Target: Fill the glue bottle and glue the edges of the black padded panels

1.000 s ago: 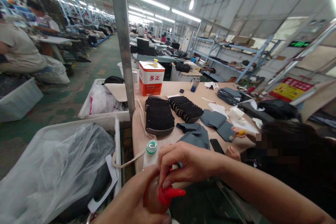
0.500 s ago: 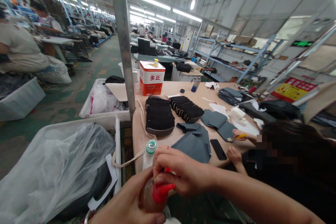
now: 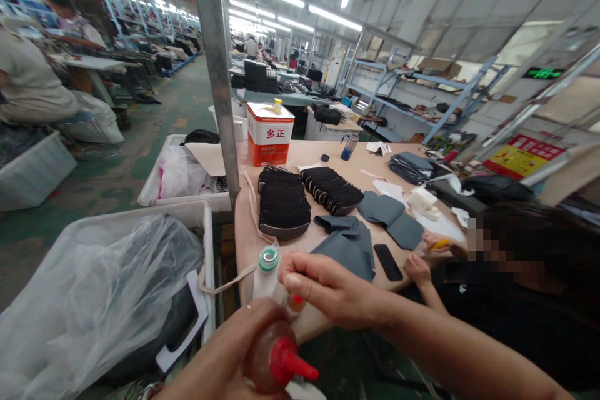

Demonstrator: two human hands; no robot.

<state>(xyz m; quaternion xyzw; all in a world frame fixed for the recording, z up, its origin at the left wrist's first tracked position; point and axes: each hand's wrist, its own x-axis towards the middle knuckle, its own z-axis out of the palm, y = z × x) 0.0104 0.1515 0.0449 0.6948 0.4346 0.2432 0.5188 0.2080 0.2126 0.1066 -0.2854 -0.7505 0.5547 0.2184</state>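
Observation:
My left hand (image 3: 234,350) is wrapped round a squeeze bottle (image 3: 262,359) of brownish liquid, whose red nozzle (image 3: 293,362) points to the lower right. Above it, my right hand (image 3: 323,284) is closed, thumb against the curled fingers, beside a small red-and-orange piece (image 3: 296,301) just under the thumb. Whether the fingers grip that piece is unclear. A bottle with a green rim (image 3: 269,259) stands open at the table's near left edge, left of my right hand. Two rows of stacked black pieces (image 3: 284,203) lie beyond it.
A red-and-white can (image 3: 270,134) stands behind the black stacks. Grey fabric (image 3: 344,244) and a phone (image 3: 387,262) lie on the table (image 3: 323,153). At the right, a person's hand (image 3: 419,267) rests near the edge. A metal post (image 3: 218,75) and bins (image 3: 209,262) are at the left.
The squeeze bottle in my left hand has moved down and its nozzle has come away from my right hand. My right fingers have curled in, slightly higher.

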